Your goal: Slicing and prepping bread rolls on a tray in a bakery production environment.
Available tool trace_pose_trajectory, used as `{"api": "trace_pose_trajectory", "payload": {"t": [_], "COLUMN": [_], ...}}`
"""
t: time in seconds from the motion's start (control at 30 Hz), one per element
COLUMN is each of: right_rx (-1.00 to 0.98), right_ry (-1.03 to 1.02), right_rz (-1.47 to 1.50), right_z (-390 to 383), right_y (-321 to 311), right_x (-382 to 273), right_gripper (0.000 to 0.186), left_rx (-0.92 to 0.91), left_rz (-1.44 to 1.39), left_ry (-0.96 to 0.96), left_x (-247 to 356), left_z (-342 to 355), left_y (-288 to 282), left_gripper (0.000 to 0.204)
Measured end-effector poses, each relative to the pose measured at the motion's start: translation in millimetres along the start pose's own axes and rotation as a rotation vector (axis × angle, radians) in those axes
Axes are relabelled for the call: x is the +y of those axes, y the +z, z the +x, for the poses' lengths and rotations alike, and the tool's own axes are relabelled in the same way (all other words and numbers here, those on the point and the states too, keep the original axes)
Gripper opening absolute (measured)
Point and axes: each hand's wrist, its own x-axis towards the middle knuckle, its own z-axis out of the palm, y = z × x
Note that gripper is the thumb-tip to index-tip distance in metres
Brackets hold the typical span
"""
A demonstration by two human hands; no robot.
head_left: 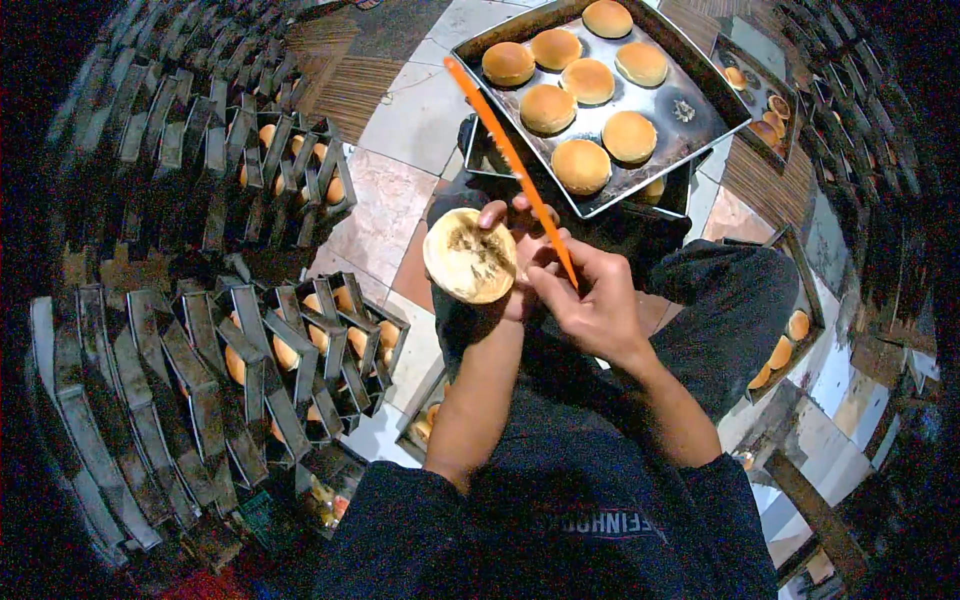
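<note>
My left hand [516, 292] holds a round bun [462, 255], its flat pale face turned up with a dark, mottled patch on it. My right hand [597, 297] grips a long, thin orange tool [500, 135] with a jagged edge, slanting up to the left over a metal baking tray. That tray [678, 170] holds several golden-brown round buns [586, 80] and rests at an angle just beyond my hands, on top of further trays [672, 205]. Both hands are over my lap, close together.
Stacks of dark metal trays [250, 350] with buns stand along the left, and more stacks [840, 130] line the right rim. Other trays with buns sit at the upper right [750, 100] and beside my right knee [790, 355]. The tiled floor [370, 200] shows between them.
</note>
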Motion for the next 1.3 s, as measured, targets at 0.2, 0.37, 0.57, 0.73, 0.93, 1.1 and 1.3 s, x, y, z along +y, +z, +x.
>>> {"api": "trace_pose_trajectory", "payload": {"t": [0.2,0.37,0.57,0.73,0.93,1.1,1.3], "right_rx": [-0.019,-0.016,0.015,0.053,0.114,-0.091,-0.052], "right_ry": [-0.186,-0.041,-0.163,0.032,-0.203,0.009,-0.060], "right_rz": [-0.276,-0.092,-0.006,-0.144,0.155,0.039,0.044], "right_z": [9,-6,-6,-11,0,-7,0], "right_y": [5,-7,-14,-33,-25,-44,-40], "right_x": [4,9,29,27,51,54,61], "right_gripper": [0.018,0.017,0.015,0.019,0.023,0.025,0.025], "left_rx": [0.007,-0.165,-0.113,-0.209,-0.165,-0.082,0.092], "left_rz": [0.323,0.144,0.295,0.249,0.237,0.319,0.346], "left_ry": [-0.010,0.066,0.096,0.020,-0.144,0.122,0.190], "left_x": [-1,2,-7,-10,-18,-24,-29], "left_z": [-5,-1,1,11,8,26,35], "left_y": [5,-4,14,14,11,11,13], "left_gripper": [0.013,0.029,0.019,0.017,0.069,0.053,0.057]}}
